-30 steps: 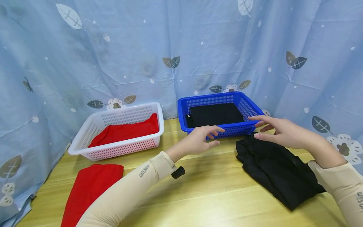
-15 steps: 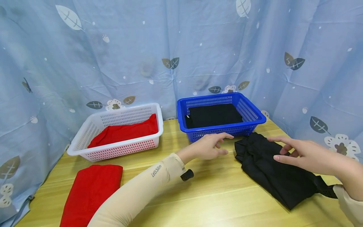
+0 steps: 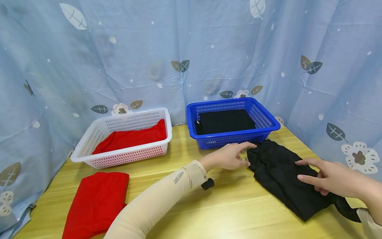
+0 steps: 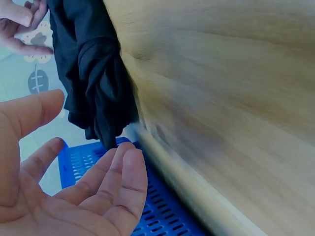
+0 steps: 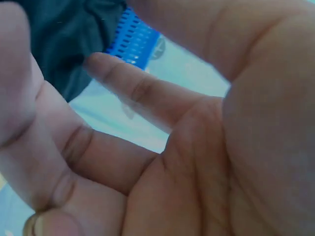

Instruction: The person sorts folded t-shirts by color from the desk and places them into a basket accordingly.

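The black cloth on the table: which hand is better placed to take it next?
Probably the right hand: in the head view it appears over the black cloth, while the left hand is only at the cloth's left end. Both hold nothing; whether the right one touches the cloth is unclear.

One white basket (image 3: 128,156), one blue basket (image 3: 232,139), two red cloth bundles (image 3: 95,202) (image 3: 134,139), two black cloth bundles (image 3: 280,176) (image 3: 228,121)

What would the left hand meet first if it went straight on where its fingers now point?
The left hand would probably meet the bunched end of the black cloth first, as this lies just ahead of its fingers in the head view. Depth is unclear: it might pass slightly above.
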Demonstrator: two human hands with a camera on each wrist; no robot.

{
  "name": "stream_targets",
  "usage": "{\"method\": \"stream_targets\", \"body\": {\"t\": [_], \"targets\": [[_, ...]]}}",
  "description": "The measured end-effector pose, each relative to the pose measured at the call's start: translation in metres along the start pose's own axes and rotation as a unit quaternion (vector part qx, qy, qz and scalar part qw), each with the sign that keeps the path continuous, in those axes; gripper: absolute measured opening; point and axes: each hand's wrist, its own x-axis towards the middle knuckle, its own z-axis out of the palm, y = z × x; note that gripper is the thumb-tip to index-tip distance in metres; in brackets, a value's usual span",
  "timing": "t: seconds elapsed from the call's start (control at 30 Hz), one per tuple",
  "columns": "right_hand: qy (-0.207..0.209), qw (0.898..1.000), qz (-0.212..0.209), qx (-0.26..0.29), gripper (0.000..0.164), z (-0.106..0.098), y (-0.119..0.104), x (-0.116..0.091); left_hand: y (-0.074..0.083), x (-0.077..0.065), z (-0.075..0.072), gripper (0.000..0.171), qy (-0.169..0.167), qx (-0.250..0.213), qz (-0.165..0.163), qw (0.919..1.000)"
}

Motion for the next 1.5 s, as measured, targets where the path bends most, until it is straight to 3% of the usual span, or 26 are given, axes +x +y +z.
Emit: {"method": "stream_targets", "body": {"t": [0.4, 0.67, 0.83, 1.3, 1.5], "targets": [[-0.005, 0.999, 0.038, 0.013, 0.071, 0.011, 0.003, 0.004, -0.002, 0.009, 0.007, 0.065, -0.021, 0.03, 0.01, 0.9993], [-0.001, 0.998, 0.052, -0.042, 0.072, 0.015, -0.001, 0.003, -0.001, 0.015, 0.014, 0.066, -0.017, 0.043, 0.025, 0.9986], [-0.005, 0.998, 0.056, -0.038, 0.074, 0.016, 0.0, 0.005, 0.002, 0.018, 0.019, 0.066, -0.02, 0.05, 0.027, 0.9982], [-0.013, 0.999, 0.032, -0.018, 0.065, 0.02, 0.009, 0.009, 0.006, 0.017, 0.02, 0.041, -0.021, 0.068, 0.008, 0.9975], [-0.018, 1.0, 0.024, -0.002, 0.064, 0.02, 0.009, 0.009, 0.007, 0.015, 0.022, 0.032, -0.034, 0.091, 0.023, 0.995]]}}
